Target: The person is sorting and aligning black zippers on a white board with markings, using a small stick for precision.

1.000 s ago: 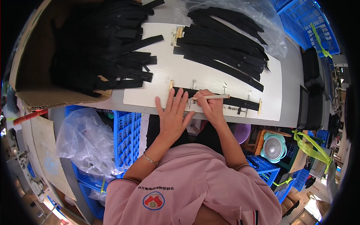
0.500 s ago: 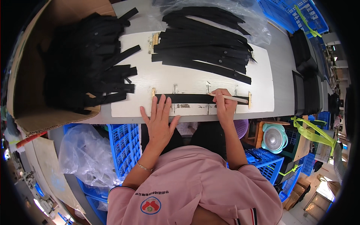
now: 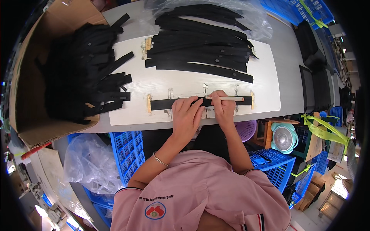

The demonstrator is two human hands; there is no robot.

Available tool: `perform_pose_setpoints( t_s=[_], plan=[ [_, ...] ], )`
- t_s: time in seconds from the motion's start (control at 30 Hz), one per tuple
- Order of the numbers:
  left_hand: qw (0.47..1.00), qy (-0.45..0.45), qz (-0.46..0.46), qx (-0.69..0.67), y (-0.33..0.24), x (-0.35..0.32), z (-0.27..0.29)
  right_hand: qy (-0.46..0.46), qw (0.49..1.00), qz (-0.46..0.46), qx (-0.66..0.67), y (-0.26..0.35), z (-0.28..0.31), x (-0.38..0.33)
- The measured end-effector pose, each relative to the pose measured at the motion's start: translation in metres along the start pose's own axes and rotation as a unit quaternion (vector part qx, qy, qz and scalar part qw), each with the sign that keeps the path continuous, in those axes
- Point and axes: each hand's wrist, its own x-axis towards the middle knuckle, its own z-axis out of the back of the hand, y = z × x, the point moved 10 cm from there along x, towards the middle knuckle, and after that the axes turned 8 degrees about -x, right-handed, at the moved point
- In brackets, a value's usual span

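Observation:
A single black fabric strip (image 3: pixel 162 104) lies across the front of a white board (image 3: pixel 127 86), its two ends by small tan pieces stuck to the board. My left hand (image 3: pixel 185 115) presses on this strip near its middle, fingers stretched out and holding nothing. Just right of it, my right hand (image 3: pixel 222 107) grips a pale, slim marking pen (image 3: pixel 234 99), its tip down at the strip and its back end pointing right. Short dark marks show on the board above and below the strip. Farther back lies a pile of black strips (image 3: pixel 196 48), some bearing small round spots.
At the left, a cardboard box (image 3: pixel 58 127) lies open, more black strips spilling from it. Clear plastic (image 3: pixel 262 29) lies behind the pile. Black cases (image 3: pixel 314 84) stand at the table's right. Below are blue crates (image 3: pixel 129 154), a purple basket (image 3: pixel 246 131) and a teal fan (image 3: pixel 284 138).
My left hand has slid right along the strip, from its left end to near the middle. My right hand has shifted slightly left, and the pen now lies more level. The whole view has shifted a little.

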Motion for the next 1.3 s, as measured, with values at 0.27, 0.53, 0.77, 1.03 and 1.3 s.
perform_pose_setpoints(
  t_s=[0.27, 0.53, 0.77, 1.03, 1.3],
  plan=[
    [1.0, -0.014, 0.004, 0.014, 0.007, 0.005, -0.007, -0.015, 0.999, 0.01, 0.029, 0.005, 0.004, -0.001],
    [1.0, -0.016, 0.001, 0.021, 0.007, 0.006, -0.008, 0.01, 0.997, 0.072, 0.005, 0.017, 0.002, 0.001],
    [1.0, -0.014, -0.007, 0.021, 0.006, 0.004, -0.009, 0.03, 0.996, 0.087, 0.001, 0.013, 0.0, -0.002],
    [0.999, -0.006, 0.002, 0.04, 0.007, 0.003, -0.011, -0.108, 0.989, -0.066, 0.076, -0.04, 0.097, 0.001],
    [1.0, 0.024, 0.008, 0.004, -0.014, 0.022, -0.042, -0.088, 0.994, -0.052, 0.04, -0.063, 0.101, 0.01]
  ],
)
